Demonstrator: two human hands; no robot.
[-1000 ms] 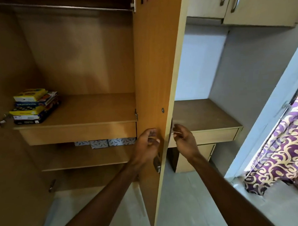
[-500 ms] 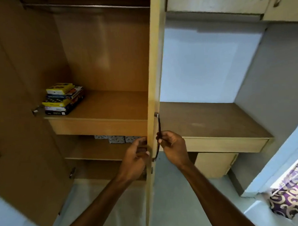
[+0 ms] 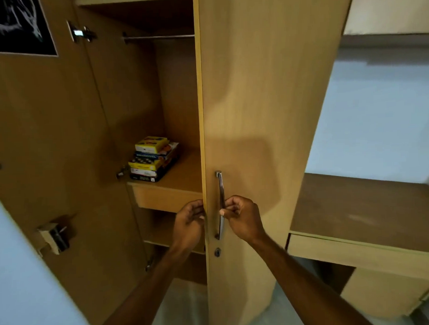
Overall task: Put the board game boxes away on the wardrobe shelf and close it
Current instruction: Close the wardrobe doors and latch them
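Swung since the earlier frames: the right door [image 3: 262, 112], seen edge-on half a second ago and showing its inner face a second ago, now turns its outer face and its handle [image 3: 220, 186] toward the camera. It covers the right part of the wardrobe opening. Both hands have travelled with it and kept their places either side of its free edge. Meaning for the task: the board game boxes [image 3: 153, 159] are already put away, stacked at the left end of the shelf [image 3: 184, 173] inside the wardrobe, just beside its left wall. Storage looks done and closing is under way. The left door [image 3: 50, 143] stands wide open at the left, so by my reading at least one more door remains after this one seats. Hand pose: the right hand [image 3: 244, 218] is raised with its forearm reaching in from the lower right. Its fingers [image 3: 231, 208] are curled and, with the thumb, clamped on the lower half of the handle. The left hand [image 3: 189, 222] comes in from the lower left. Its fingers [image 3: 197, 208] are curled round the door's free edge, just left of the handle and just below the shelf front. The two hands sit close together, the door edge between them. A bare worktop [image 3: 368, 205] lies to the right of the wardrobe.
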